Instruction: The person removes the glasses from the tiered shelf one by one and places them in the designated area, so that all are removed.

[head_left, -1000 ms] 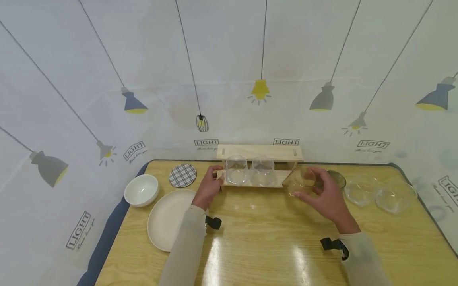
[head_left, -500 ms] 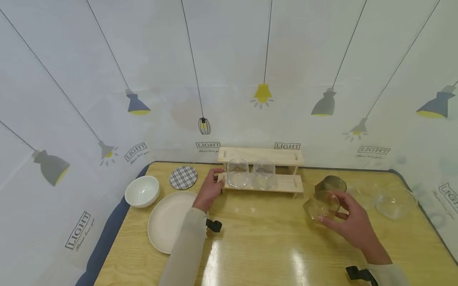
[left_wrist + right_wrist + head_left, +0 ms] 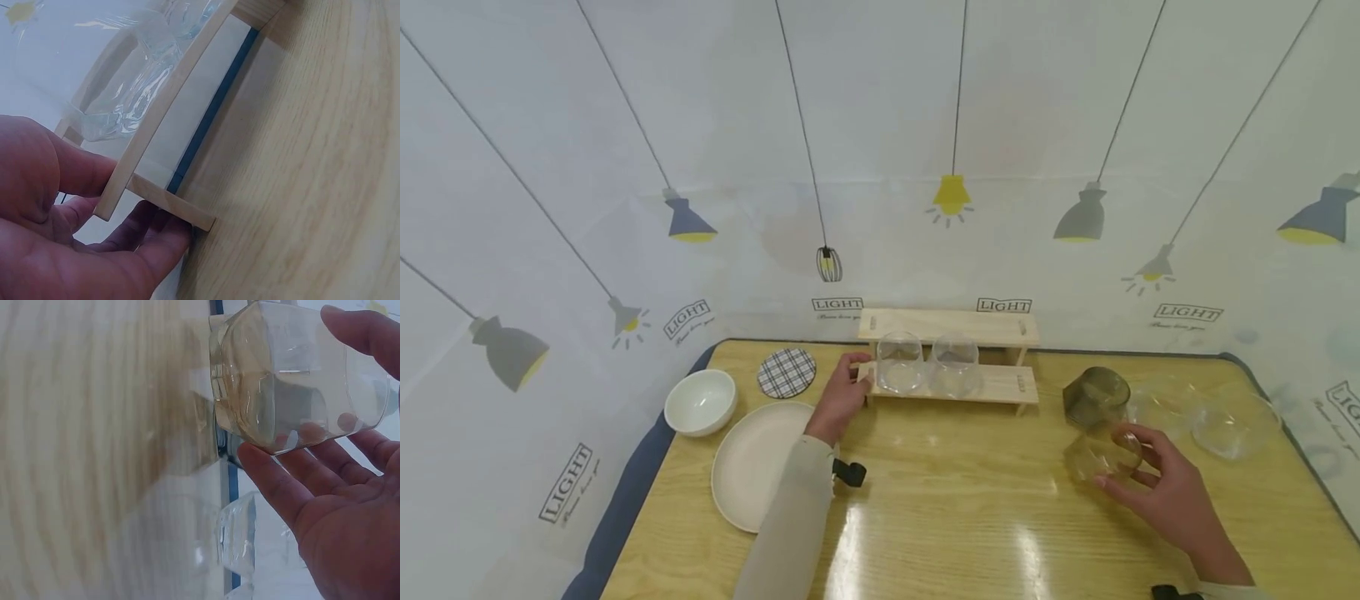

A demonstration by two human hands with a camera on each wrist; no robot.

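Observation:
My left hand (image 3: 837, 398) grips the left end of the two-tier wooden shelf (image 3: 1002, 385). The left wrist view shows its thumb on the lower board (image 3: 161, 109) and fingers curled around the end leg. Two clear glasses (image 3: 900, 367) stand side by side on that lower board. Over at the right, my right hand (image 3: 1176, 500) holds an amber-tinted faceted glass (image 3: 1093, 460) between thumb and fingers. Its base is close over the table in the right wrist view. A smoky grey glass (image 3: 1096, 395) stands just behind it.
More clear glasses (image 3: 1228, 429) stand at the back right. On the left are a white bowl (image 3: 701, 403), a plaid coaster (image 3: 786, 372) and a beige plate (image 3: 760, 467), partly under the left forearm. A lamp-patterned sheet (image 3: 895, 242) rises behind the table.
My right hand has carried the amber glass from the shelf's right end rightward and toward me, down in front of the grey glass. The left hand has kept its grip on the shelf.

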